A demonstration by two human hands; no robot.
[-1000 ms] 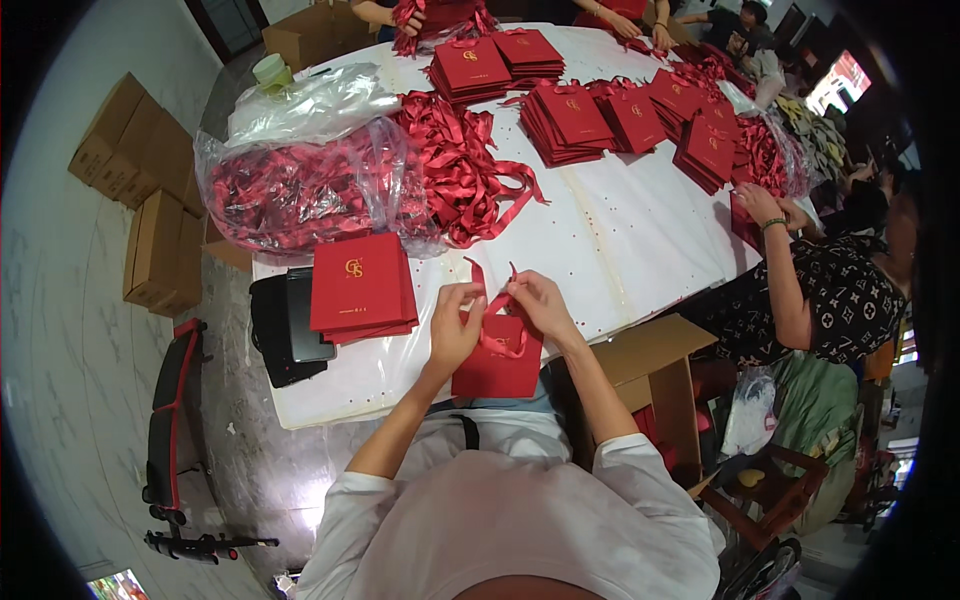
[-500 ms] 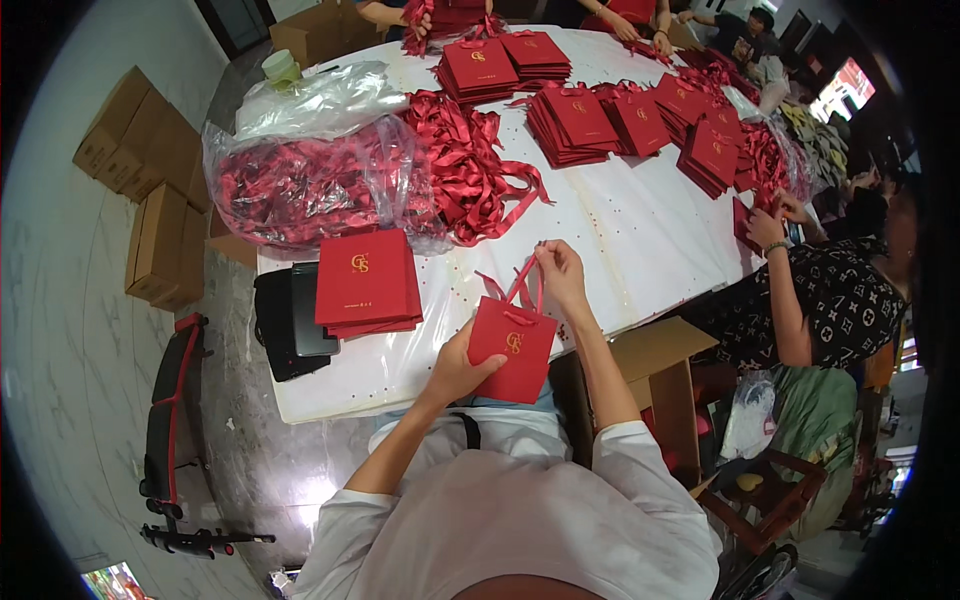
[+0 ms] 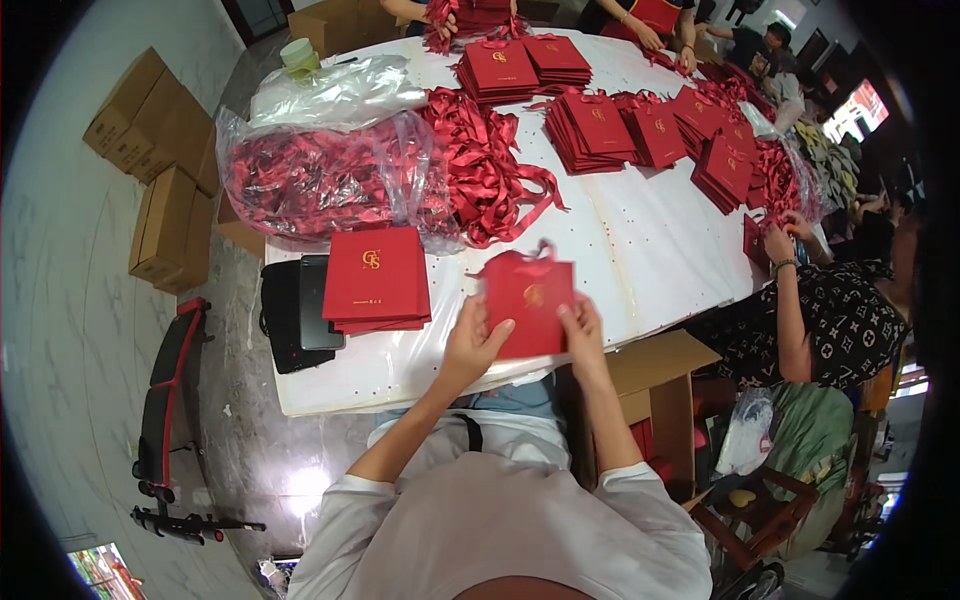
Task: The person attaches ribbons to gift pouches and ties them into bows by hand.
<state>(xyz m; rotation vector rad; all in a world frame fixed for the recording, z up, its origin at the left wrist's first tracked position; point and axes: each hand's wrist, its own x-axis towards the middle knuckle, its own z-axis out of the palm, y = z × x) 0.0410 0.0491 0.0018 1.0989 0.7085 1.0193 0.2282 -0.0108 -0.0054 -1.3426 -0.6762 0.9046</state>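
- Since the frame half a second earlier, the right hand [image 3: 585, 340] has dropped from the ribbon handle [image 3: 535, 262] to the side of the red bag [image 3: 532, 312], which sits a little farther right and higher in the frame.
- Left of centre, the stack of red bags [image 3: 375, 275] lies on the white table [image 3: 620, 270], near the left hand [image 3: 470, 345] but apart from it.
- At centre, the left hand grasps the bag's lower left edge, thumb on the front face; its other fingers are partly hidden behind.
- The bag is between both hands, near the table's front edge, roughly upright in the frame, handle toward the top; nearly square, so its long axis is hard to tell. The handle is blurred.
- Right of centre, the right hand grips the right edge, thumb in front, fingertips partly out of sight; neither hand is clearly nearer.
- Lower right, the open carton [image 3: 672, 425] is partly covered by the right forearm, its contents hard to make out.
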